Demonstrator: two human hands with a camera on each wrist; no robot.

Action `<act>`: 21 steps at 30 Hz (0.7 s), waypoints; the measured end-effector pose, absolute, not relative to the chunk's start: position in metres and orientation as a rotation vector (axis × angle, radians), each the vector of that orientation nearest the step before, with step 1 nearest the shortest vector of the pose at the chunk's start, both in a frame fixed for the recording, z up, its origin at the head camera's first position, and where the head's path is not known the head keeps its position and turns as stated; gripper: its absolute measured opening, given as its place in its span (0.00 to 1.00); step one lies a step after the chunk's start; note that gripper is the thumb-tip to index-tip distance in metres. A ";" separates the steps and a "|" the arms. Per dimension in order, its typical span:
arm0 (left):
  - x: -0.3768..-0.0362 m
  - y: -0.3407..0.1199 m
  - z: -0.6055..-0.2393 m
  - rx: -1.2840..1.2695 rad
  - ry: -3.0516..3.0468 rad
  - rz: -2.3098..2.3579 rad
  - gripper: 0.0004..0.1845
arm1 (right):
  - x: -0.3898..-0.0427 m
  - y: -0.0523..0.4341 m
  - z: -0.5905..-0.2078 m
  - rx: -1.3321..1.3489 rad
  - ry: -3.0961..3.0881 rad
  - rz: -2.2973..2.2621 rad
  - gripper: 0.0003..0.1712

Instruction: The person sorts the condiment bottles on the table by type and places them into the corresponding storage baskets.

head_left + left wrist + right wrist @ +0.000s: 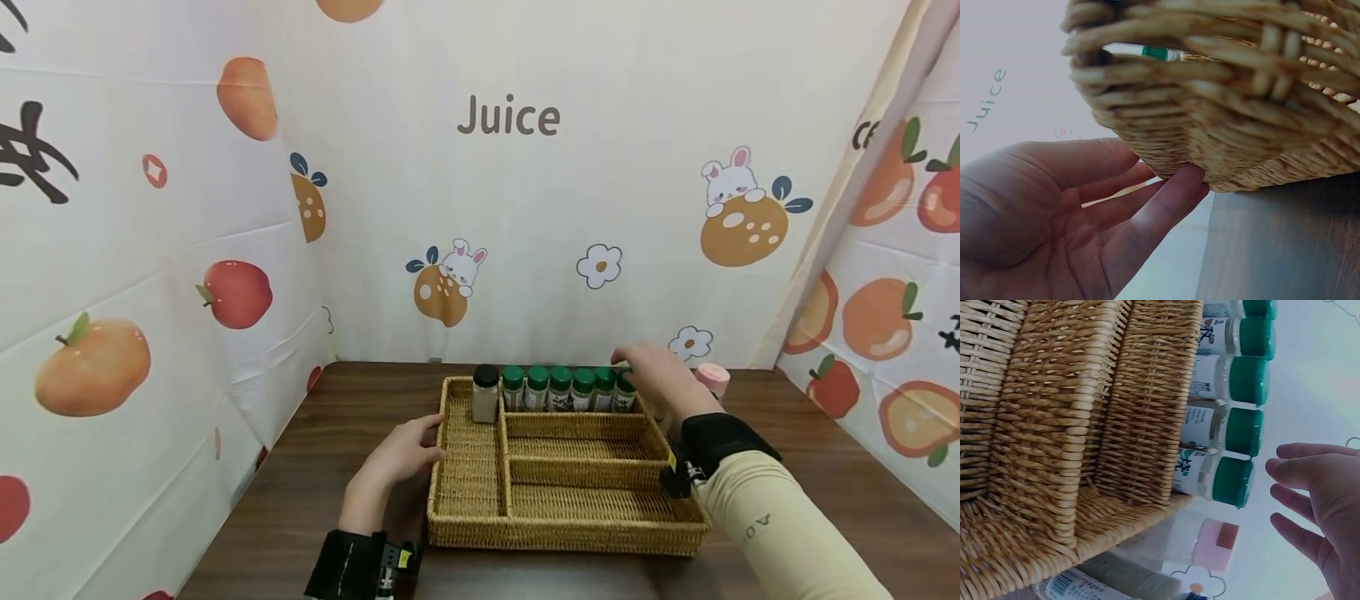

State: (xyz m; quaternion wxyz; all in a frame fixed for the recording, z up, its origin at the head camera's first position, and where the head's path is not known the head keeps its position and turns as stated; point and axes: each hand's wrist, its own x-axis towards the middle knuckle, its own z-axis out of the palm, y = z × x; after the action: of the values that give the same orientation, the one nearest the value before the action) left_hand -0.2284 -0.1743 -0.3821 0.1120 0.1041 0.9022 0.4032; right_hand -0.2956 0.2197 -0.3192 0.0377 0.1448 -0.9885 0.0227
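A woven basket [570, 532] with several compartments lies on the table. My left hand [401, 454] is at its left side; in the left wrist view the fingertips [1182, 181] meet the wicker wall with relaxed fingers. Several small spice jars [559, 390] with green caps stand in a row in the back compartment. Over the right end of that row is my right hand [663, 379], fingers loosely bent and holding nothing. The right wrist view shows a gap between those fingers and the nearest green cap [1233, 481]. A black-capped jar [485, 396] stands upright in the long left compartment.
Beyond the basket's right side stands a pink-capped container [712, 377], partly hidden by the right arm. Next to it in the right wrist view is a bottle with a barcode label [1125, 578]. Printed cloth walls [525, 208] close off the table's back and sides.
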 end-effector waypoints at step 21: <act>-0.229 -0.175 -0.381 0.306 2.678 1.148 0.33 | -0.273 0.234 -0.297 0.691 -2.908 0.092 0.11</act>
State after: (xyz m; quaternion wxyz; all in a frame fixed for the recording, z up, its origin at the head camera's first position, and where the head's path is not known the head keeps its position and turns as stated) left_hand -0.2285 -0.1754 -0.3810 0.1058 0.1039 0.9089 0.3896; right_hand -0.2726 0.2339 -0.2971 0.0756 0.2304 -0.9697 0.0306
